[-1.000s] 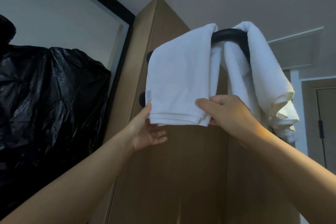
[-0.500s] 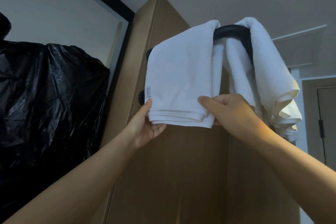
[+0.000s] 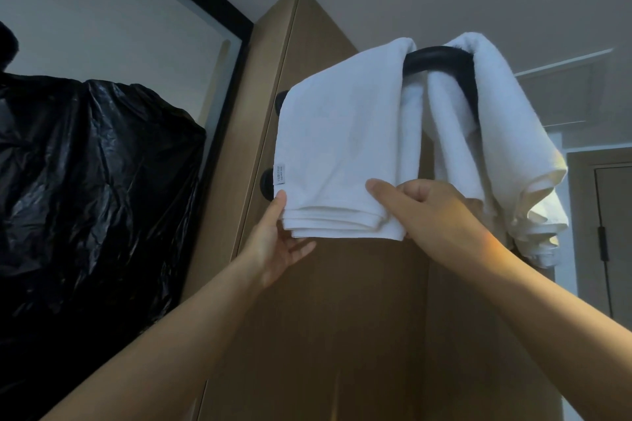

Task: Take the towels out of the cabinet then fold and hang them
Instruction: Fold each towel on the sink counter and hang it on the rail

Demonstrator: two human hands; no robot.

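A folded towel (image 3: 342, 154) hangs on the black bar (image 3: 441, 60) of the wooden cabinet (image 3: 325, 318), at frame centre. The right hand (image 3: 431, 212) pinches its lower corner; the left hand (image 3: 277, 243), relaxed, touches it with the thumb. Black plastic (image 3: 95, 181), maybe a bag, is at left.

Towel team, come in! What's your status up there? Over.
Left hand thumb touches folded towel, lower corner. Right hand pinches other corner. It hangs on black rail beside second towel. Nothing blocking.
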